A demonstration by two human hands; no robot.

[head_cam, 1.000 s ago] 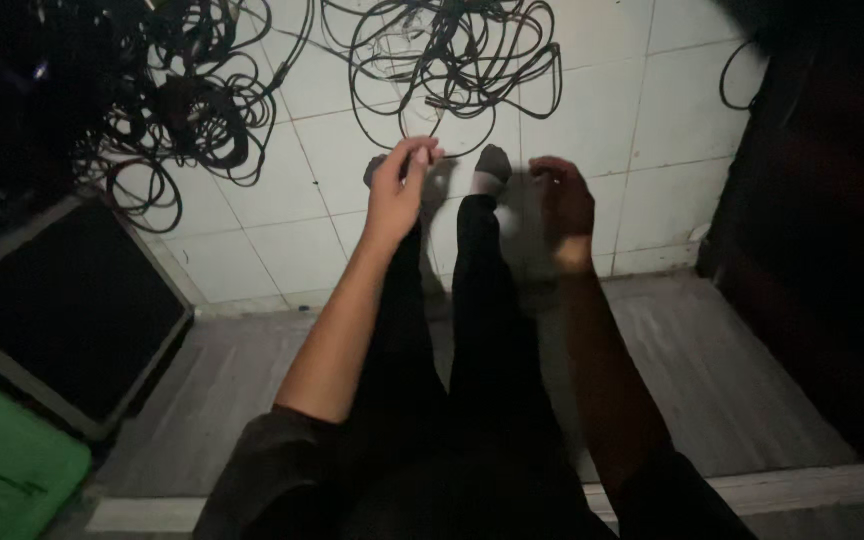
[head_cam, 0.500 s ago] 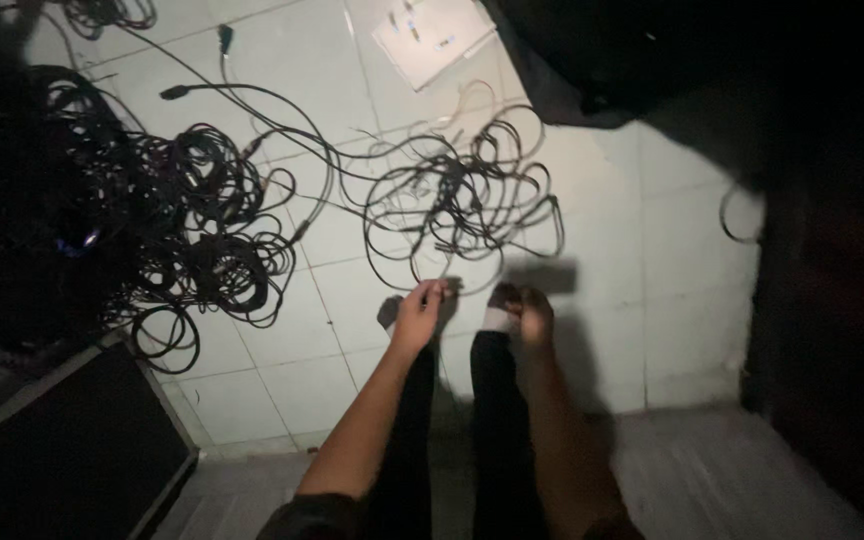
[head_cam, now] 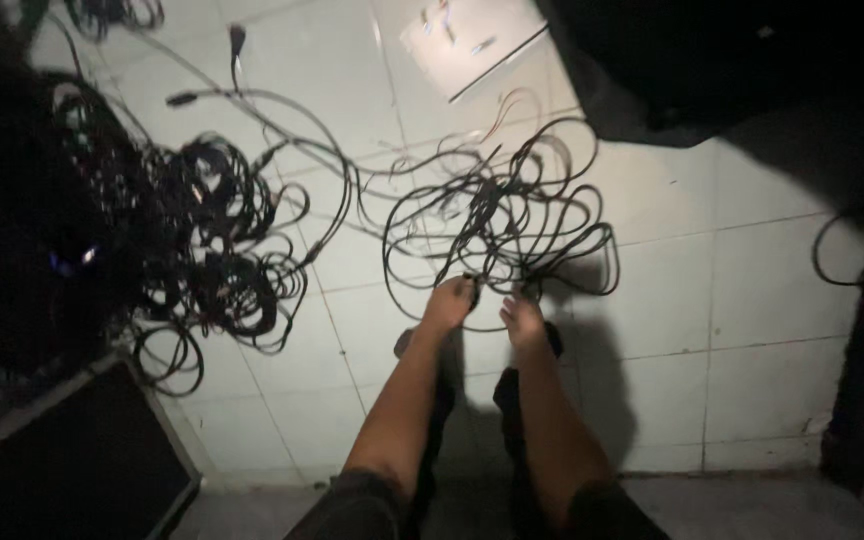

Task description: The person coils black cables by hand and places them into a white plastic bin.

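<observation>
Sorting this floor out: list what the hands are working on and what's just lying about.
In hand:
left hand and right hand, both at the near edge of the loose black cable coil

Lying about:
big cable tangle
white sheet
dark case
black cloth

You have two bare hands, the left hand (head_cam: 449,303) and the right hand (head_cam: 522,318), two tangled piles of black cable, one large (head_cam: 202,235) and one small (head_cam: 502,215), and one flat white sheet (head_cam: 472,45).

Tiled floor (head_cam: 752,290) — tangled cables (head_cam: 497,215).
</observation>
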